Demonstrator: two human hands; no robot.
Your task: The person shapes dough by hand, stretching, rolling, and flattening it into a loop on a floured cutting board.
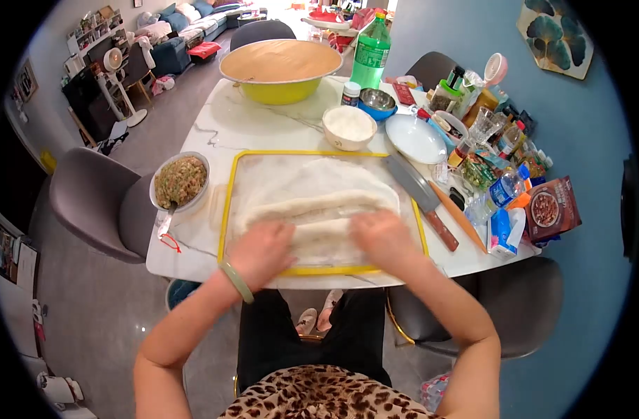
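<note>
A wide, thin sheet of dough (pixel 333 180) lies on a yellow-edged mat (pixel 229 209), its near part rolled or folded into long bands. My left hand (pixel 263 250) is curled over the left end of the near band, a bangle on its wrist. At the right end, my right hand (pixel 382 241) is likewise curled on the dough. Both hands are slightly blurred. Whether a rolling pin lies inside the rolled dough I cannot tell. Just right of the mat rest a cleaver (pixel 421 192) and a tapered wooden rolling pin (pixel 459 216).
A bowl of minced filling (pixel 182 180) with a spoon stands left. Beyond the mat are a bowl of flour (pixel 349 126), a covered yellow-green basin (pixel 281 91), a green bottle (pixel 371 54) and a white plate (pixel 416 138). Jars, bottles and boxes crowd the table's right side.
</note>
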